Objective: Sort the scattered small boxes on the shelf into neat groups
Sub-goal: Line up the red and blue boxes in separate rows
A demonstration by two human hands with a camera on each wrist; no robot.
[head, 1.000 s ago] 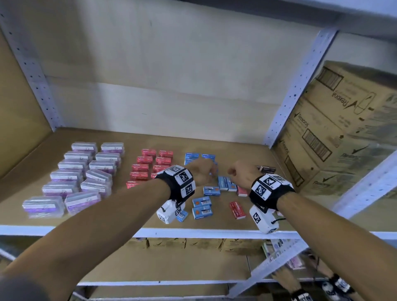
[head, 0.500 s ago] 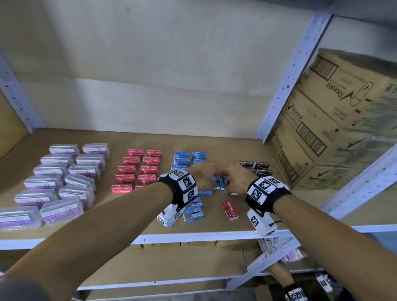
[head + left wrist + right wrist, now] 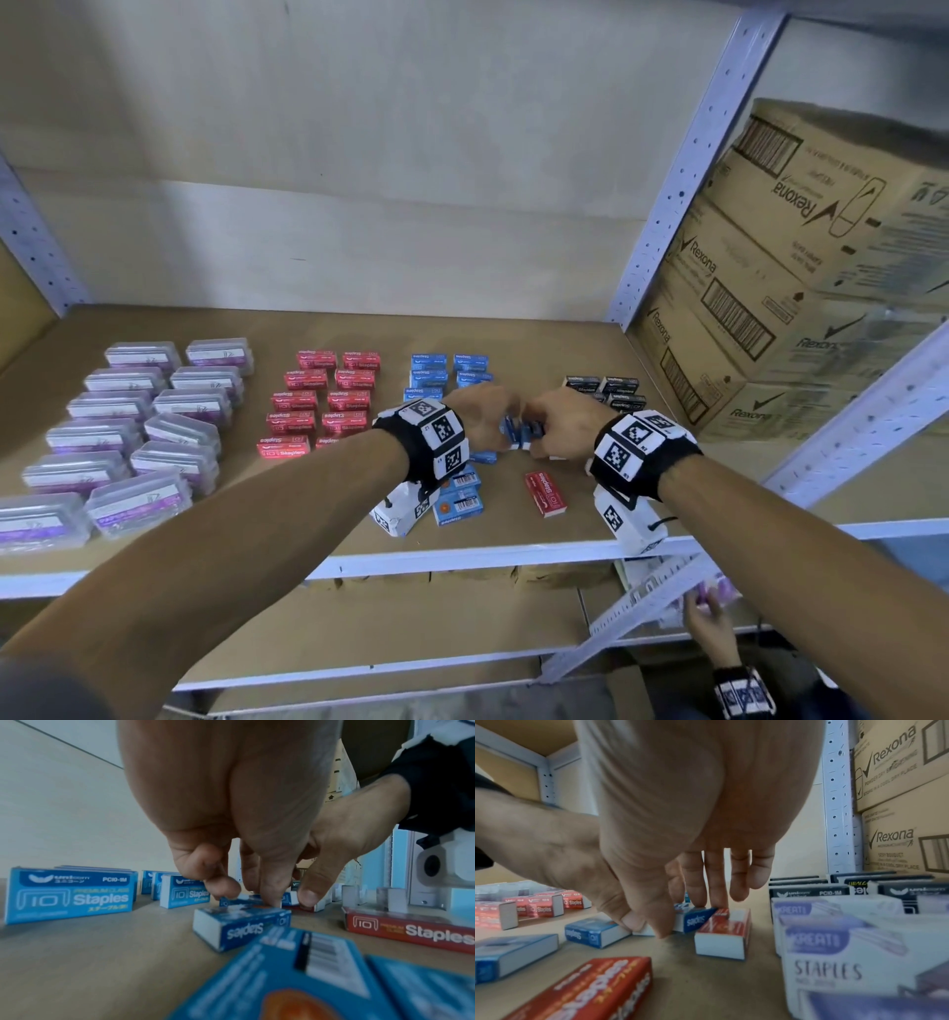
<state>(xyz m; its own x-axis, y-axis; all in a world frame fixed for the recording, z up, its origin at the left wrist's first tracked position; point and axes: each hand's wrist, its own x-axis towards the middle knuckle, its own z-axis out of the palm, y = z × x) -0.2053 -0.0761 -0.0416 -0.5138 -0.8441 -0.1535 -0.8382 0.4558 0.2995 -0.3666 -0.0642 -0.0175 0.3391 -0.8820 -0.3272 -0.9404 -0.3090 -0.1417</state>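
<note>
On the shelf both hands meet over a small cluster of blue staple boxes around the middle of the board, between the blue rows and the black group. The left hand has its fingers curled down, the fingertips pinching one of these blue boxes. The right hand comes in from the opposite side, thumb and fingers closed on a tilted blue box that leans against a red staple box lying flat just beside it.

Toward the left edge stand twelve clear plastic cases with purple labels, in two columns of six. Next to them ten red staple boxes are lined up in two columns of five. The sorted blue staple boxes sit behind the left hand; five show, and the hand may hide more. Near the right rear corner four black staple boxes are visible.

Near the front edge lie two blue boxes with barcodes up, partly under the left wrist, and a single red box, apart from its group. In the right wrist view two white staple boxes with purple labels stand close to the camera.

Brown Rexona cartons are stacked in the next bay to the right. Another person's hand reaches at a lower shelf.
</note>
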